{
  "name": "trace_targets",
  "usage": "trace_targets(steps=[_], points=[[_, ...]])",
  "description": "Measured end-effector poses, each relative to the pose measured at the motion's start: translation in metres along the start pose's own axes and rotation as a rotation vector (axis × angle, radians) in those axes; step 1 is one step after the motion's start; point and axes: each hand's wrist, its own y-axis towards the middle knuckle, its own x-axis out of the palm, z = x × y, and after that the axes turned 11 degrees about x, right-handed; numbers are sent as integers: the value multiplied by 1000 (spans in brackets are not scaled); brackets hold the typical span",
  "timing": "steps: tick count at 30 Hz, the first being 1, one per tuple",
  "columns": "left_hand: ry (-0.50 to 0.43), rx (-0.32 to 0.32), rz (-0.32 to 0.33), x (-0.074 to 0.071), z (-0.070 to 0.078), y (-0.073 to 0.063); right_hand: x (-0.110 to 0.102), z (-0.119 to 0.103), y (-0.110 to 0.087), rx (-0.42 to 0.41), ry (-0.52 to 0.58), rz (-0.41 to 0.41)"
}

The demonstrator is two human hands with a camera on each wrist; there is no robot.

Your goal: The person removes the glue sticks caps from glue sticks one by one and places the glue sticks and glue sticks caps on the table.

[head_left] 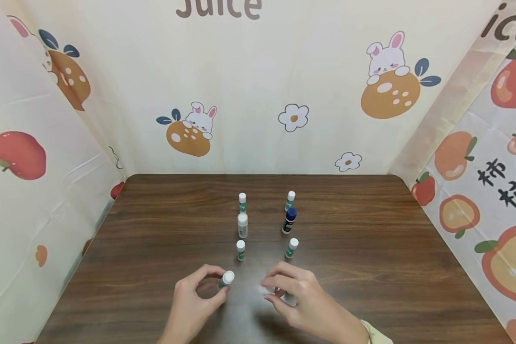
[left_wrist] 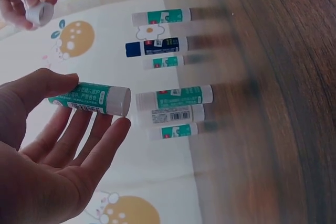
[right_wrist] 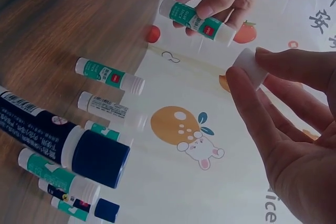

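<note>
My left hand point(head_left: 193, 292) grips a green-and-white glue stick point(head_left: 226, 278) between thumb and fingers, above the table, its white end tilted up. In the left wrist view the label of this glue stick point(left_wrist: 92, 97) faces the camera. Across from it, my right hand point(head_left: 300, 292) pinches a small white cap point(right_wrist: 251, 68) between thumb and fingertips, apart from the glue stick. The cap's hollow, ridged form shows in the left wrist view. A large navy glue stick point(right_wrist: 52, 124) stands close by the right hand, mostly hidden behind it in the head view.
Two rows of glue sticks stand upright on the dark wood table point(head_left: 163, 224). The left row includes a white one point(head_left: 242, 227) and a green one point(head_left: 241, 251); the right row has a navy-capped one point(head_left: 289, 220) and a green one point(head_left: 291, 248). Printed curtains point(head_left: 249, 86) enclose the table.
</note>
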Motion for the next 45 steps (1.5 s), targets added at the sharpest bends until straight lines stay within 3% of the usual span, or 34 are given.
trace_targets(steps=[12, 18, 25, 31, 37, 41, 45], points=[[-33, -144, 29, -6, -12, 5, -6, 7, -19, 25, -45, 7], [-51, -162, 51, -8, -19, 7, -9, 9, -28, 45, -36, -20], [-8, -167, 74, -10, -27, 12, -12, 14, -38, 32, -17, -33], [-1, -205, 95, -12, -32, 17, -15, 17, -48, 112, 20, -78], [-21, -202, 113, -15, -38, 23, -20, 17, -55, 218, 54, -130], [-27, -204, 129, -16, -41, 26, -23, 22, -60, 209, 65, -138], [-17, -227, 133, -18, -44, 30, -24, 31, -67, 129, 40, -114]])
